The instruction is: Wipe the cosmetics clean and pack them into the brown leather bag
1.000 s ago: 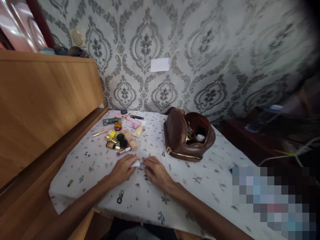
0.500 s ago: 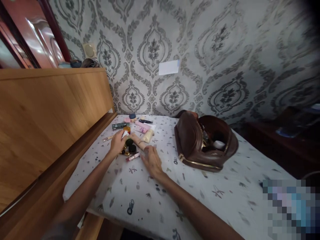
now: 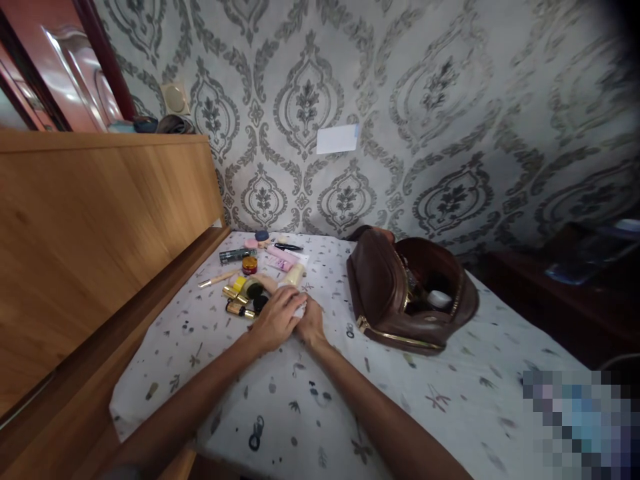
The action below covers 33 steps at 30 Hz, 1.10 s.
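The person's left hand (image 3: 276, 317) and right hand (image 3: 311, 320) meet over the tabletop (image 3: 295, 413), with a small white piece (image 3: 301, 309) showing between them. Whether either grip pinches that piece or merely covers it, one cannot tell, as the fingers overlap. For good handling, one hand should steady the piece while the other moves with light fingertips. The left wrist would best stay clear of the black lid (image 3: 260, 303) just beside it and the nearby gold tubes (image 3: 235, 295), which could easily roll if nudged.
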### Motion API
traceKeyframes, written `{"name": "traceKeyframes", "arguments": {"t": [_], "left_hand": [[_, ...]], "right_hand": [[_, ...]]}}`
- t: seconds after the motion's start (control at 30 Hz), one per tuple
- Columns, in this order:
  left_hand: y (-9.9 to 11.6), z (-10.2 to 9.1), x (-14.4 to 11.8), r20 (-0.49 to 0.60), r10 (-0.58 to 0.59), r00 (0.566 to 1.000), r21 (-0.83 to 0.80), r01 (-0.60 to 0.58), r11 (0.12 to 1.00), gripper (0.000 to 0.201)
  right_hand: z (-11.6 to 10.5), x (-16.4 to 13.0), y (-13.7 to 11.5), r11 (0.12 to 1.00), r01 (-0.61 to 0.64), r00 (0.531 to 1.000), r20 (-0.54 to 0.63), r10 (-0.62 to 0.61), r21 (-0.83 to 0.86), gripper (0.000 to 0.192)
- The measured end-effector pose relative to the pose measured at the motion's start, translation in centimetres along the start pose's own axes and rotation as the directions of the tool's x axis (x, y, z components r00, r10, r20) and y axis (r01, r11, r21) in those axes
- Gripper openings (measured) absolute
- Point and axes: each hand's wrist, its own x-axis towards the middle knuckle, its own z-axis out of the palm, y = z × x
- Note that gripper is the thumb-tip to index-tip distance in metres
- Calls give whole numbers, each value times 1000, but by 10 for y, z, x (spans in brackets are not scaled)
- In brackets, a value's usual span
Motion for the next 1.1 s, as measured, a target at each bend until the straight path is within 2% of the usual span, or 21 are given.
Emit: {"name": "traceKeyframes", "arguments": {"t": [0.1, 0.23, 0.33, 0.4, 0.5, 0.63, 0.77, 0.87, 0.93, 1.03, 1.1], "left_hand": [[5, 0, 7, -16, 1, 1000, 29, -1, 1000, 26], [3, -5, 12, -14, -22, 1000, 91, 23, 996, 23], [-9, -12, 11, -87, -150, 985, 35, 153, 988, 16], [-21, -18, 9, -191, -290, 938, -81, 280, 957, 13], [-40, -24, 3, -311, -458, 832, -211, 410, 887, 24], [-54, -25, -2, -367, -608, 704, -340, 507, 792, 41], [-56, -25, -3, -381, -670, 637, -432, 518, 738, 48], [-56, -27, -3, -395, -675, 623, -451, 508, 733, 45], [-57, -30, -3, -406, -668, 624, -438, 508, 741, 41], [-59, -35, -4, -412, -660, 628, -392, 531, 751, 38], [-60, -39, -4, -398, -651, 647, -337, 557, 759, 35]], "right_hand": [[-8, -8, 1, 991, -6, 1000, 10, 5, 135, 18], [-19, -27, -3, 955, -57, 998, 33, 50, 291, 30], [-31, -43, -7, 916, -130, 992, 52, 119, 379, 39], [-40, -53, -9, 880, -183, 983, 68, 170, 439, 41], [-50, -66, -11, 838, -230, 973, 100, 209, 495, 43], [-48, -73, -11, 779, -282, 959, 168, 227, 560, 44], [-42, -75, -12, 712, -333, 942, 255, 219, 618, 42], [-42, -77, -14, 632, -409, 909, 354, 220, 658, 43], [-43, -79, -17, 584, -489, 865, 449, 226, 648, 48], [-44, -83, -22, 574, -586, 785, 576, 227, 572, 53], [-45, -86, -26, 590, -615, 746, 628, 221, 523, 52]]}}
